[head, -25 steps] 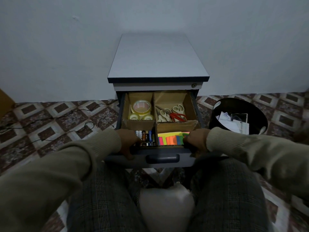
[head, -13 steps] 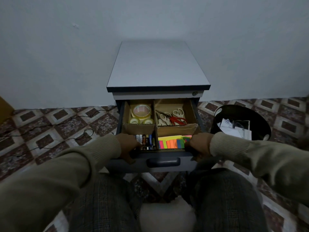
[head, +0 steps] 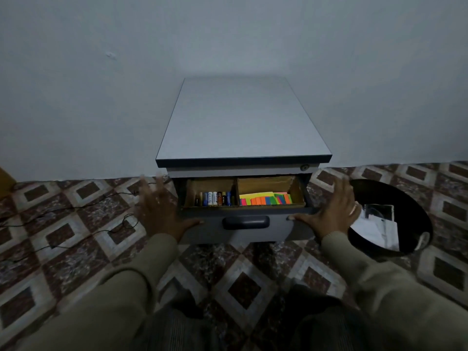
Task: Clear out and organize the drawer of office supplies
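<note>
A grey pedestal cabinet [head: 240,117] stands against the wall. Its top drawer [head: 210,230] is pulled out only a little, with a dark handle [head: 245,222] on the front. Cardboard dividers show two compartments: several batteries [head: 215,198] on the left, bright sticky notes [head: 266,198] on the right. My left hand [head: 159,211] is spread wide at the drawer's left corner, thumb against the front. At the right corner my right hand [head: 334,211] is spread the same way, thumb on the front. Neither hand holds anything.
A black waste bin [head: 405,198] holding white papers stands right of the cabinet. Thin black cables [head: 76,206] run over the patterned tile floor on the left. My knees are at the bottom edge.
The drawer has slid most of the way in, hiding the tape rolls and scissors. Both hands let go of the front rim and now spread open against the drawer front.
</note>
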